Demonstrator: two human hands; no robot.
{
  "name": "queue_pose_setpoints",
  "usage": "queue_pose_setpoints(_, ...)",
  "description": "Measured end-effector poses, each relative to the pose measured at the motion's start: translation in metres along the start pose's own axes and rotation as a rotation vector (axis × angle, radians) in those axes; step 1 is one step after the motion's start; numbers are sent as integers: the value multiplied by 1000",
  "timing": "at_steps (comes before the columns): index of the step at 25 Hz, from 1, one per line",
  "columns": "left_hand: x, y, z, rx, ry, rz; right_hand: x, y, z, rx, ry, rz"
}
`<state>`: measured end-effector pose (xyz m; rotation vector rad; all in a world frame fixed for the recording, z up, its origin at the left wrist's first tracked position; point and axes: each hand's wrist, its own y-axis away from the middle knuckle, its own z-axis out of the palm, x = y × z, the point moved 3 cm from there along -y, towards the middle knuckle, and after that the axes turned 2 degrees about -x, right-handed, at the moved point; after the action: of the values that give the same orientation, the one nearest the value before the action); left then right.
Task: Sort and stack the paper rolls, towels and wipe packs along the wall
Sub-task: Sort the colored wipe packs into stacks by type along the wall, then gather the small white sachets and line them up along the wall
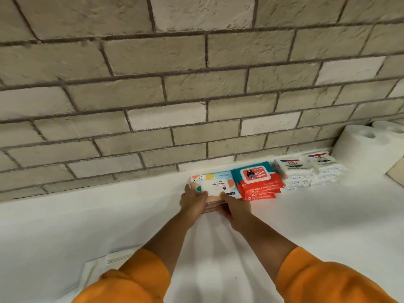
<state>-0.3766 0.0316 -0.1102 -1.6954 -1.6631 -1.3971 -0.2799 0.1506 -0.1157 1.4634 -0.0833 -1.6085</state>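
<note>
A stack of colourful wet-wipe packs [215,184] lies on the white surface against the brick wall. My left hand [192,201] grips the stack's near left corner and my right hand [235,206] grips its near right edge. Touching the stack on the right is a stack of red and teal baby wipe packs [258,182]. Further right are two stacks of white Dove packs [306,171]. White paper rolls [367,145] stand upright at the far right.
The brick wall [175,95] rises right behind the row. White tabletop [87,215] stretches to the left of the stacks. A flat white sheet or pack [102,267] lies near my left sleeve. A beige object [396,171] pokes in at the right edge.
</note>
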Motion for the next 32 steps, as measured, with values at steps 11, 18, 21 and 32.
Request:
queue_pose_setpoints(11, -76, 126, -56, -316, 208, -7, 51, 105, -47, -144, 333, -15)
queue_pose_setpoints(18, -155, 201, -112, -226, 251, -49, 92, 171, -62, -328, 716, -165)
queue_pose_setpoints(21, -186, 231, -137, -115, 176, -47, 109, 178, -71, -389, 1007, -294)
queue_pose_setpoints(32, -231, 255, -191, 253, -489, 30, 173, 215, -30, -666, 1847, -611)
